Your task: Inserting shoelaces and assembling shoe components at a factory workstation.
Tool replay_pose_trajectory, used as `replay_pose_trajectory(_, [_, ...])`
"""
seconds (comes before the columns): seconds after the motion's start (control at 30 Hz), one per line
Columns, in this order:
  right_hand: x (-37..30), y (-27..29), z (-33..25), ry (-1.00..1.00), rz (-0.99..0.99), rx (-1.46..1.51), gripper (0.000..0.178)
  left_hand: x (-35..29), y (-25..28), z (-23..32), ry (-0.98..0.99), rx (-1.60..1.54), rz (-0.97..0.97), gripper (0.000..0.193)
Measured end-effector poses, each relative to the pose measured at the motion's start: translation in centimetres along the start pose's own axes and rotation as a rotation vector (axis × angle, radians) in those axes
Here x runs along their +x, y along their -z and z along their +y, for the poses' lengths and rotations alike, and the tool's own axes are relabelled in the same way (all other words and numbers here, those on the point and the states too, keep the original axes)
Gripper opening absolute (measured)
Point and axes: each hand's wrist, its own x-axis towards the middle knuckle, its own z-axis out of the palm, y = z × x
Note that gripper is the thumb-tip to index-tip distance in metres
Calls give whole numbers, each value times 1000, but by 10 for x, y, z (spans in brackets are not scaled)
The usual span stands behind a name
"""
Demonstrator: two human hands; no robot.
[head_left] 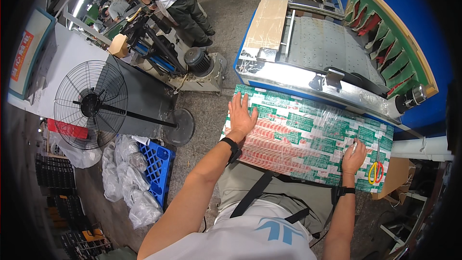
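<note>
In front of me is a worktop (313, 137) covered in green, white and red printed tape under a shiny clear layer. My left hand (242, 115) rests on its left end, fingers stretched and spread, holding nothing. Toward the right end my right hand (354, 158) is closed, the fingers curled around something small and whitish that I cannot make out. Scissors (375, 172) with yellow and red handles lie just right of that hand, blades pointing away from me.
Beyond the worktop stands a blue machine (308, 85) with a grey plated conveyor (322, 38) and a curtain of green and red strips (385, 43). A cardboard piece (267, 21) lies on it. Left are a floor fan (91, 103), a blue pallet (158, 168), plastic bags (139, 183) and another person (166, 0).
</note>
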Motion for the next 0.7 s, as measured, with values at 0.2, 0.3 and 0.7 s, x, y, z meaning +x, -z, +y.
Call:
replay_pose_trajectory(0.2, [0, 0, 0, 7, 9, -1, 38, 0, -1, 0, -5, -2, 7, 74])
replay_pose_trajectory(0.3, [1, 1, -1, 13, 15, 2, 38, 0, -1, 0, -6, -2, 8, 73])
replay_pose_trajectory(0.7, [0, 1, -2, 13, 17, 8, 37, -1, -2, -3, -14, 7, 11, 74])
